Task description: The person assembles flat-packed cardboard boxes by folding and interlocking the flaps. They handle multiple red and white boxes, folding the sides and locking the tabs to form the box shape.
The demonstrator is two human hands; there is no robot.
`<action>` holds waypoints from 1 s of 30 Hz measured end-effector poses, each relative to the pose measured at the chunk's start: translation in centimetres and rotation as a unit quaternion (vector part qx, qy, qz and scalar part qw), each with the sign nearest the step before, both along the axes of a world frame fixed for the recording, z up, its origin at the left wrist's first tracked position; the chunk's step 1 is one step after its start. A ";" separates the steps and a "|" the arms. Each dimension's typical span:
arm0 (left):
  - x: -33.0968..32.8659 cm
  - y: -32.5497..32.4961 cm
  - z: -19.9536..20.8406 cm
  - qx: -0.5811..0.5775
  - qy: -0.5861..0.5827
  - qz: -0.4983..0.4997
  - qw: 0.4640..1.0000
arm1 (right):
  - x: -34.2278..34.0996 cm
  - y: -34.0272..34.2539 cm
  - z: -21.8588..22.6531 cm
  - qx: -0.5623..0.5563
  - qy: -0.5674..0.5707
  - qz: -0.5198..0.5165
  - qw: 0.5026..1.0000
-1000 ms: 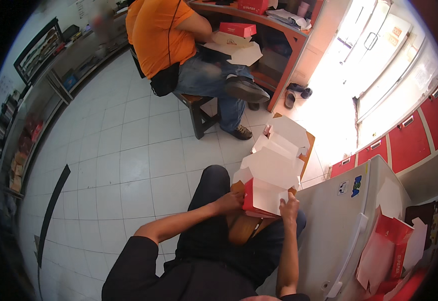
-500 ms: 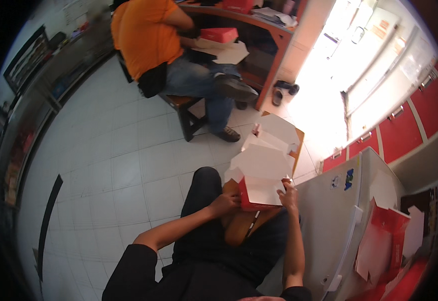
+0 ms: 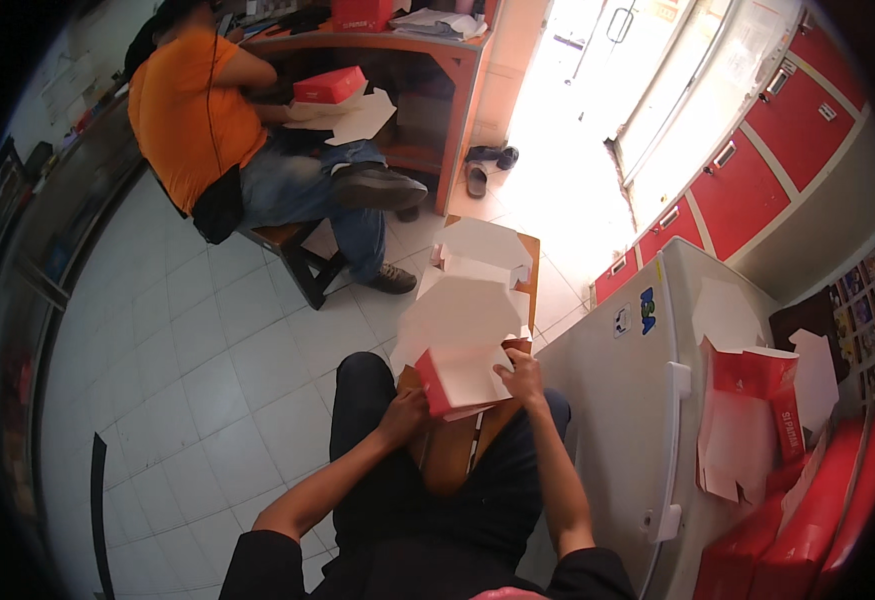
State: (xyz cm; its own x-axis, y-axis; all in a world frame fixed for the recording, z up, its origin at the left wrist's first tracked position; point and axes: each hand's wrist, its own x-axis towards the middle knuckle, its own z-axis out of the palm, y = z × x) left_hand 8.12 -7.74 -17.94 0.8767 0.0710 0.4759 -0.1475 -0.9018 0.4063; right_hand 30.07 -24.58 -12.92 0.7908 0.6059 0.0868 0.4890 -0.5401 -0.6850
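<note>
A half-folded cardboard box (image 3: 462, 375), red outside and white inside, lies before my knees on a wooden bench (image 3: 444, 470). Its wide lid flap (image 3: 462, 315) spreads flat away from me. My left hand (image 3: 404, 415) is closed at the near left corner, against the red side wall; its fingertips are partly hidden. On the right side, my right hand (image 3: 522, 378) grips the box wall, with the thumb toward the inside. Beyond it, another white opened-out carton (image 3: 484, 245) lies on the far part of the bench.
To my right stands a pale fridge (image 3: 612, 400), with opened red-and-white cartons (image 3: 747, 420) and several red folded boxes (image 3: 797, 530) beside it. A co-worker in an orange shirt (image 3: 192, 120) sits ahead left, near a red box (image 3: 329, 85). Slippers (image 3: 476, 180) lie by the doorway.
My view has turned right, so the scene has shifted left and more red boxes show. Both hands stay at the box; its near edge now shows white flap edges where red wall showed.
</note>
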 end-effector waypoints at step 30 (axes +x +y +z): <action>-0.2 0.4 1.5 0.003 0.004 -0.021 1.000 | 1.0 1.2 0.4 -0.152 -0.012 -0.011 0.988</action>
